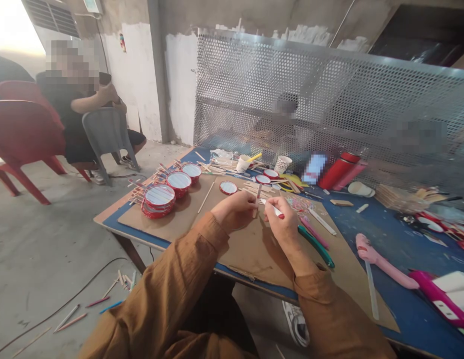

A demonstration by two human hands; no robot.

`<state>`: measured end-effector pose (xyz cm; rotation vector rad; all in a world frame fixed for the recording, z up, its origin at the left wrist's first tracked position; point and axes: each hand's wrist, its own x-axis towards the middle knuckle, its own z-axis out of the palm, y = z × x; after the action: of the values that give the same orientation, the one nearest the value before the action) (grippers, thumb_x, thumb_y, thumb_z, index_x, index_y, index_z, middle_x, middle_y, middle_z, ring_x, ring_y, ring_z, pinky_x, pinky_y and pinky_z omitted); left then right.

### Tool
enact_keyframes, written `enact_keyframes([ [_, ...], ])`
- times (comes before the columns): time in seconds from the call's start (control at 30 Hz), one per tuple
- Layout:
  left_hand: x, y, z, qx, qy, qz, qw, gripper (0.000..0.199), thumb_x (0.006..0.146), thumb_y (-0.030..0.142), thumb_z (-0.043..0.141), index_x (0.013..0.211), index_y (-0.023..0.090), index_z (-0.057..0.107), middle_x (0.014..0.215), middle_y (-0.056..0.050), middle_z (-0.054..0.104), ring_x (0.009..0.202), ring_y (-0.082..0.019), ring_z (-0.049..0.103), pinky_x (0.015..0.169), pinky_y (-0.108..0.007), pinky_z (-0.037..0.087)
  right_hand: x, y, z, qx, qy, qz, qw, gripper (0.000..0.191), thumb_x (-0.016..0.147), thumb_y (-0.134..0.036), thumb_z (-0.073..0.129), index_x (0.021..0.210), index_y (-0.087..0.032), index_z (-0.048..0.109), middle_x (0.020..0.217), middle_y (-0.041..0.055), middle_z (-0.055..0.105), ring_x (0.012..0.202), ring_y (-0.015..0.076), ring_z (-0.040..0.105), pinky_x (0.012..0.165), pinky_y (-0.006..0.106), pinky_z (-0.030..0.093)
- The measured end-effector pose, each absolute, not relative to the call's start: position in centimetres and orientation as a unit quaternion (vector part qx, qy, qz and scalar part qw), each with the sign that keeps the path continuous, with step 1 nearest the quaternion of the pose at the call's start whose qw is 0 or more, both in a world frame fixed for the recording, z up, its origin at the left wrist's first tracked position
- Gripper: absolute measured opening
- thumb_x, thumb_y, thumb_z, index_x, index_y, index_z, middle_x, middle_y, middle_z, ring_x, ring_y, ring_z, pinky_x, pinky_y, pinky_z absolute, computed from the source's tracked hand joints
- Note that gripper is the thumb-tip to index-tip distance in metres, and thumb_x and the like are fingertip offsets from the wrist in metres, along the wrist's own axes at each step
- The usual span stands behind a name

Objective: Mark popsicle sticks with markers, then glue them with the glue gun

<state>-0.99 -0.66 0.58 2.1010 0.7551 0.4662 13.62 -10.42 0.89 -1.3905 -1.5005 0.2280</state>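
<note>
Two sticks are being held close together above a brown cardboard sheet [172, 219] lying on a blue-topped bench [404, 249]. A flat wooden craft stick [257, 200] is being gripped upright by the left hand [234, 212], with its fingers [249, 198] curled closed against the stick. A thin white stick with a red tip [265, 203] is being pinched by the right hand [281, 223], with its fingers [274, 203] nearly closed on the shaft, and the stick is being kept just beside the craft stick.

Red-rimmed round toy drums [159, 195] are being kept in a cluster at the far left of the cardboard, with wooden sticks fanned out beside them. One smaller drum [228, 187] is being left alone on the cardboard, near the hands. Green-handled pliers [316, 246] and a tangle of rubber bands [299, 203] are being left just right of the right hand. A red flask [340, 172] is being kept at the far edge of the bench, in front of a perforated metal panel [277, 85].
</note>
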Motion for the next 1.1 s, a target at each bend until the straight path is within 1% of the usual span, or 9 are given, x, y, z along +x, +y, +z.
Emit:
enact_keyframes([
  [0.1,-0.97,-0.73,0.71,0.839,0.301,0.182,0.415,0.020,0.080,0.015,0.053,0.062,0.014,0.062,0.064,-0.001,0.066,0.063,-0.011,0.057,0.067,-0.021,0.044,13.63,-10.49,0.95,-0.583,-0.609,0.105,0.528,0.017,0.083,-0.040,0.056,0.082,-0.024,0.058,0.066,-0.0001,0.068,0.051,0.0173,0.065,0.049,0.027,0.049],
  [0.23,-0.96,-0.75,0.68,0.839,0.302,0.185,0.413,0.019,0.079,0.014,0.053,0.062,0.014,0.061,0.062,0.000,0.065,0.063,-0.010,0.055,0.064,-0.020,0.043,13.40,-10.58,1.11,-0.572,-0.618,0.092,0.532,0.018,0.083,-0.042,0.056,0.082,-0.024,0.058,0.066,-0.0004,0.068,0.051,0.0170,0.065,0.054,0.029,0.051],
  [0.5,-0.98,-0.73,0.44,0.831,0.296,0.181,0.436,0.016,0.078,0.012,0.053,0.063,0.014,0.060,0.063,0.000,0.065,0.064,-0.011,0.057,0.065,-0.020,0.043,13.40,-10.33,0.82,-0.559,-0.636,0.108,0.522,0.021,0.083,-0.045,0.056,0.086,-0.024,0.057,0.077,0.0023,0.072,0.053,0.0176,0.066,0.055,0.030,0.052],
  [0.67,-0.97,-0.86,0.68,0.833,0.300,0.176,0.430,0.017,0.077,0.013,0.052,0.062,0.015,0.059,0.063,-0.001,0.065,0.064,-0.011,0.057,0.066,-0.021,0.044,13.67,-10.26,0.61,-0.579,-0.622,0.082,0.521,0.020,0.083,-0.043,0.057,0.086,-0.023,0.059,0.071,0.0017,0.071,0.052,0.0183,0.066,0.055,0.031,0.052],
  [0.83,-0.94,-0.96,0.94,0.828,0.301,0.173,0.441,0.021,0.079,0.012,0.051,0.060,0.015,0.057,0.062,0.000,0.064,0.064,-0.011,0.056,0.067,-0.020,0.044,13.65,-10.51,0.83,-0.581,-0.602,0.105,0.537,0.020,0.084,-0.043,0.057,0.086,-0.023,0.060,0.071,0.0010,0.071,0.050,0.0166,0.066,0.051,0.027,0.051],
  [0.97,-0.97,-0.96,0.93,0.826,0.298,0.177,0.445,0.019,0.078,0.012,0.052,0.060,0.015,0.057,0.061,0.000,0.063,0.061,-0.011,0.055,0.065,-0.021,0.043,13.25,-10.65,1.11,-0.563,-0.622,0.107,0.534,0.020,0.083,-0.043,0.057,0.084,-0.023,0.059,0.072,0.0018,0.071,0.049,0.0165,0.065,0.051,0.028,0.052],
  [1.1,-1.01,-0.85,0.74,0.829,0.296,0.179,0.439,0.017,0.078,0.013,0.053,0.061,0.015,0.058,0.062,-0.001,0.064,0.063,-0.012,0.056,0.066,-0.022,0.044,13.22,-10.54,1.07,-0.559,-0.637,0.099,0.522,0.019,0.083,-0.043,0.056,0.084,-0.024,0.058,0.070,0.0013,0.071,0.051,0.0172,0.065,0.055,0.029,0.052],
])
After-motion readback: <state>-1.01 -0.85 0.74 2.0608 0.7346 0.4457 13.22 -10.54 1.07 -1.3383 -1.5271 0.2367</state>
